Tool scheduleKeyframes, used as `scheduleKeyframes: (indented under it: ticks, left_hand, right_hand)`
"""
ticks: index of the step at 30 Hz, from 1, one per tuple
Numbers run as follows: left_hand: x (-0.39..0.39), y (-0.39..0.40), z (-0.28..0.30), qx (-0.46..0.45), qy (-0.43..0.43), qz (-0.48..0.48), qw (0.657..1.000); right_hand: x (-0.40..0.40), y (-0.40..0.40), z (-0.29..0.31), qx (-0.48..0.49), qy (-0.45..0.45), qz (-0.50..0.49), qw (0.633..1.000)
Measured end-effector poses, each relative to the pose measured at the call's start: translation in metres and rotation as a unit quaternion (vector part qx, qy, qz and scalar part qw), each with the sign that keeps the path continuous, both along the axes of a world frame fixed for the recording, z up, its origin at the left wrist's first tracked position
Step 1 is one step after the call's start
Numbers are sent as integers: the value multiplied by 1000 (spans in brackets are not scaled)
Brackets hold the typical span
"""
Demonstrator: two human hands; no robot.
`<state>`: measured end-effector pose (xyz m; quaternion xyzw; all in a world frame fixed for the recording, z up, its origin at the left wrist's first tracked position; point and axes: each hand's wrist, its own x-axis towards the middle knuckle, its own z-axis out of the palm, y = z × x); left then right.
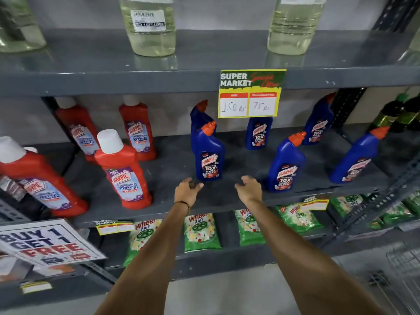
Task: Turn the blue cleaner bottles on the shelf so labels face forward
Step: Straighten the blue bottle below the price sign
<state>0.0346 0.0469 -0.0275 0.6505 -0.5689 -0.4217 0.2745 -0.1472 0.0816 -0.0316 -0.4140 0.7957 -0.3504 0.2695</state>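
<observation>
Several blue cleaner bottles with orange caps stand on the middle grey shelf [172,201]. The front-centre blue bottle [208,153] shows its label; a second blue bottle [200,114] stands right behind it, its label hidden. More blue bottles stand at front right [285,164], far right [356,158], back centre [259,133] and back right [318,123], labels showing. My left hand [187,189] hovers just below the front-centre bottle, fingers loosely curled, holding nothing. My right hand [248,188] is between that bottle and the front-right one, fingers apart, empty.
Red bathroom cleaner bottles [122,171] stand on the left of the same shelf. A yellow price tag [250,94] hangs from the shelf above, which carries clear bottles [148,26]. Green detergent packs [201,233] lie on the shelf below. A "buy 1 get 1 free" sign [45,242] is at lower left.
</observation>
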Motion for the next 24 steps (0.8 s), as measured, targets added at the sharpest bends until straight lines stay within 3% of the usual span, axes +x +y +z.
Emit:
scheduleKeyframes:
  ticks: [7,14,24]
  left_hand:
    - [-9,-36,7,4,5,-1,1000]
    - [-17,-46,7,-13,52,-27,998]
    - [-10,-13,3,-31,58,-28,997]
  right_hand:
    - [15,-59,-1,-11,-113,116,987]
    - [10,-69,-5,-55,-189,182,963]
    - [10,-34,-5,-50,-192,187,962]
